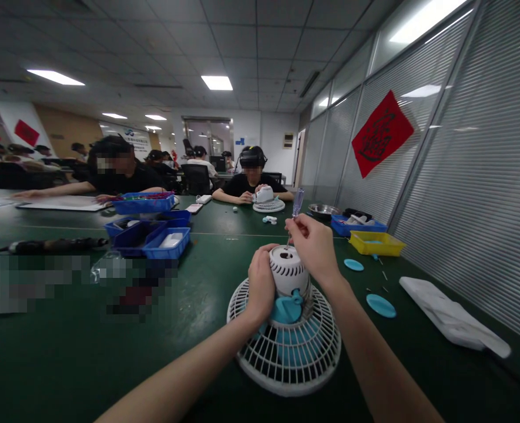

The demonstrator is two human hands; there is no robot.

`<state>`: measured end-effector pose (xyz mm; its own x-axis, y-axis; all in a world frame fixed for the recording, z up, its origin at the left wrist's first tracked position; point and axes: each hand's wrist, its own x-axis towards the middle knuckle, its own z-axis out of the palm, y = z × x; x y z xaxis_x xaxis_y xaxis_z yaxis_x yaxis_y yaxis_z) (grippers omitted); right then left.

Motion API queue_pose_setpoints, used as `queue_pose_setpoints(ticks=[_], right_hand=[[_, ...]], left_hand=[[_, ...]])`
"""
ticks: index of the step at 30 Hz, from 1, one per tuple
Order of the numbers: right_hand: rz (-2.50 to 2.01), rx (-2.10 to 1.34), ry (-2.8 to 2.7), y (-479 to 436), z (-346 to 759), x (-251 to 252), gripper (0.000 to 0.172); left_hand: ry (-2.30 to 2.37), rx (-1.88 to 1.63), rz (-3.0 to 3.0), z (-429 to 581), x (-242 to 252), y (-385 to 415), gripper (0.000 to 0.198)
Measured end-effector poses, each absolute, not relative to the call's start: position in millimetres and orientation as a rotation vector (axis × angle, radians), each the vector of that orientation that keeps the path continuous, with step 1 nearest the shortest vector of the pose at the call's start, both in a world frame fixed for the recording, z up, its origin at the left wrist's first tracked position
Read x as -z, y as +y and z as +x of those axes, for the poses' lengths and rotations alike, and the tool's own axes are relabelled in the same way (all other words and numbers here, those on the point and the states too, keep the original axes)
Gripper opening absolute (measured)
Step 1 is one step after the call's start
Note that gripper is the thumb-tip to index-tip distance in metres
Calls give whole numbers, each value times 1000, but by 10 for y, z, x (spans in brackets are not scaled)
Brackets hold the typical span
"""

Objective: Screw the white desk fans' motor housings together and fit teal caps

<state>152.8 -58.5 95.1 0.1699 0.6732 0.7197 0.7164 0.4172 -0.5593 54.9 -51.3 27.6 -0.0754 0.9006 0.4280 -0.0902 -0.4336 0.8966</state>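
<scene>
A white and blue fan (286, 358) lies face down on the green table, its grille on the tabletop and its motor housing pointing up. My left hand (261, 282) is wrapped round the left side of the housing. In the fingers of my right hand (315, 244) is a screwdriver (298, 202) with a clear purplish handle. It stands nearly upright, its shaft reaching down to the dark opening in the top of the housing. Whether the tip touches a screw is too small to tell.
Blue bins (167, 239) stand on the left, a yellow tray (376, 242) and a blue tray (359, 225) on the right. Two blue oval covers (381, 305) and a white base part (453, 317) lie at right. Across the table, a person (253, 176) handles another fan.
</scene>
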Motion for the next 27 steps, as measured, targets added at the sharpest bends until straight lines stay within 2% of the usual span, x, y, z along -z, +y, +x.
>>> queue_pose_setpoints(ticks=[15, 27], right_hand=[[-1307, -43, -1576, -620, 1606, -1010, 21], [-1308, -33, -1583, -588, 1628, -990, 25]], left_hand=[[961, -1629, 1481, 526, -293, -525, 34], [934, -1642, 1438, 542, -310, -532, 34]])
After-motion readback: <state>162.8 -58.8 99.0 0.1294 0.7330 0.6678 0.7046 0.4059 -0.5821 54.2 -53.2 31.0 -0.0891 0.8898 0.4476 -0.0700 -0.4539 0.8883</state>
